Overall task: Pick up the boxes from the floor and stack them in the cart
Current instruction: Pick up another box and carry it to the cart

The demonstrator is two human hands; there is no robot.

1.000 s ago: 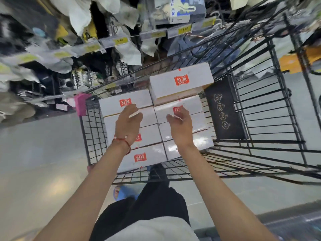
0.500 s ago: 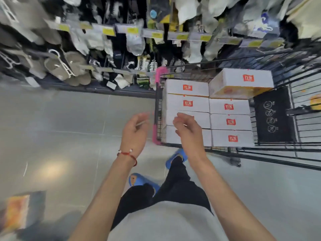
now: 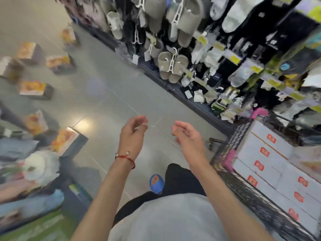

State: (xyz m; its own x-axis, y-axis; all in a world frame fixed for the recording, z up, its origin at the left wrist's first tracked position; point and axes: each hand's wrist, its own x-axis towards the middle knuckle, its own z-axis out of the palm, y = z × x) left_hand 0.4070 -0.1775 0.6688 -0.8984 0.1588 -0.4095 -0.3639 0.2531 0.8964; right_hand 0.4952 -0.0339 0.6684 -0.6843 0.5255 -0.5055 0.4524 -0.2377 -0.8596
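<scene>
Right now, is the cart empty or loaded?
Loaded. White boxes with red labels lie in rows inside the wire cart. How deep the stack goes: cannot tell.

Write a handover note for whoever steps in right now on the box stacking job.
Hands: the left hand has curled fingers and carries no box; it is too blurred to tell if it pinches something thin. The right hand is open and empty.
The cart stands at right.
Done: white boxes are stacked inside it.
To do: several orange-topped boxes lie on the floor at left; fetch and stack them.
</scene>
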